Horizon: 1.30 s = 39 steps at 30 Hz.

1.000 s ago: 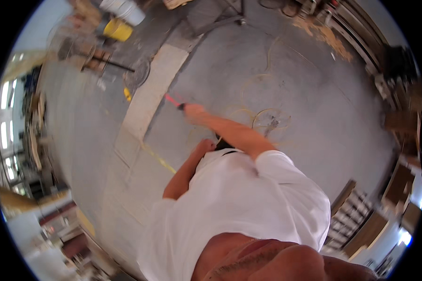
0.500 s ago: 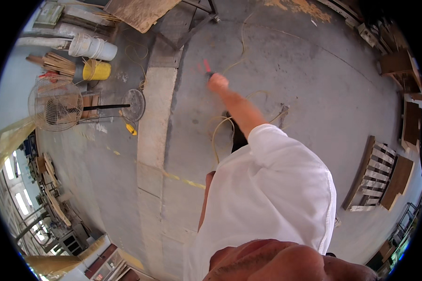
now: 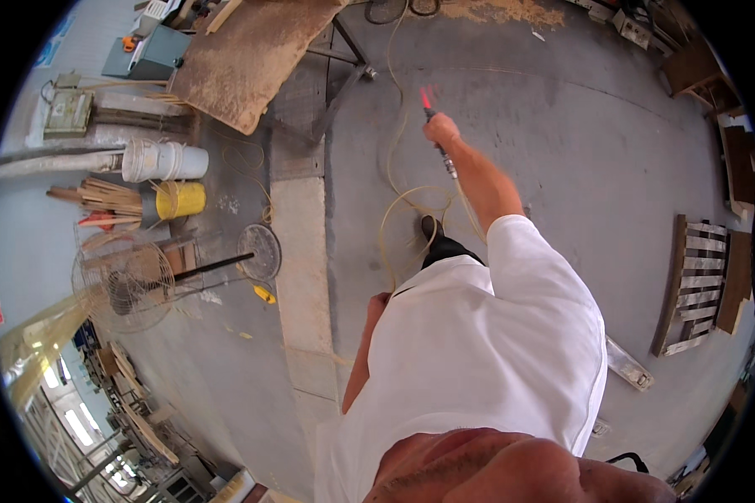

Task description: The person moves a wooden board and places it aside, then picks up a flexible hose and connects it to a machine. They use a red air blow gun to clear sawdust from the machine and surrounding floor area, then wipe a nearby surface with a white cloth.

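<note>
Red-tipped air nozzle [image 3: 429, 101]: gripped in our closed right hand [image 3: 441, 130], held out over the grey concrete floor [image 3: 562, 168]; we cannot tell our left hand's [image 3: 379, 299] state. Workshop holds one yellow hose [image 3: 403, 201], two buckets [image 3: 166, 161], one fan [image 3: 124, 281], one pallet [image 3: 692, 285].

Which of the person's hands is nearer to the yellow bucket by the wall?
Left. The left hand hangs by the hip, closer to the yellow bucket. The right hand, gripping a red-tipped tool, reaches out farther away.
</note>
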Motion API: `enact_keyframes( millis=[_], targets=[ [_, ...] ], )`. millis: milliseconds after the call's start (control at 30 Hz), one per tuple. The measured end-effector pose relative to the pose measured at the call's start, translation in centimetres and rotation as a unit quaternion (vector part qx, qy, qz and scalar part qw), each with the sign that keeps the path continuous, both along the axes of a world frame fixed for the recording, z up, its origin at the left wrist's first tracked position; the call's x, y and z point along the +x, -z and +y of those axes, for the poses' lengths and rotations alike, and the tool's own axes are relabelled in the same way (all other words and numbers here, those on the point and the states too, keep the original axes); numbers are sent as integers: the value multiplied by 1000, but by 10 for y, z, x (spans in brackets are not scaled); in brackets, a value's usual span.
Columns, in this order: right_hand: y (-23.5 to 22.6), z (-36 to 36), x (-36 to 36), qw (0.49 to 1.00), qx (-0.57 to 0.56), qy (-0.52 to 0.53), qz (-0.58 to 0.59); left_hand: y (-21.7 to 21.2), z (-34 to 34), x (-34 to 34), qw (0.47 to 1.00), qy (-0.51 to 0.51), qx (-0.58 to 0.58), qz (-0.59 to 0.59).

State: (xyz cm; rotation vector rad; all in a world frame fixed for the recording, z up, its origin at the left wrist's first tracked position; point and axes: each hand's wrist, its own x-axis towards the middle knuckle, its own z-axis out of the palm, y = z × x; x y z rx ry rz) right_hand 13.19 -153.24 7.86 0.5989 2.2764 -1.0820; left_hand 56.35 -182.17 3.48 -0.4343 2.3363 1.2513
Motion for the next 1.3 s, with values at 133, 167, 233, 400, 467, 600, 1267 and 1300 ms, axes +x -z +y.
enact_keyframes(
  millis=[133,167,233,400,467,600,1267,1300],
  targets=[
    [-22,-52,-60,984,-32,-57,163,-19,-1,-100,992,78,-95,-17],
    [-28,-67,-76,986,-53,-62,146,-24,0,-115,993,83,-87,-22],
    [-40,-91,-112,987,-97,-63,113,-33,4,-155,993,95,-73,-20],
    [-53,-115,-177,989,-86,-44,109,-24,-23,-209,987,127,-94,-21],
    [-49,-112,-197,990,-103,-25,88,-14,-36,-226,988,118,-91,-44],
    [-17,-85,-247,990,-81,39,105,-8,-56,-289,987,150,-50,-32],
    [41,63,-364,983,100,140,63,6,-16,-707,907,399,-103,-86],
    [44,79,-370,985,91,140,53,9,-1,-723,905,398,-112,-95]
  ],
)
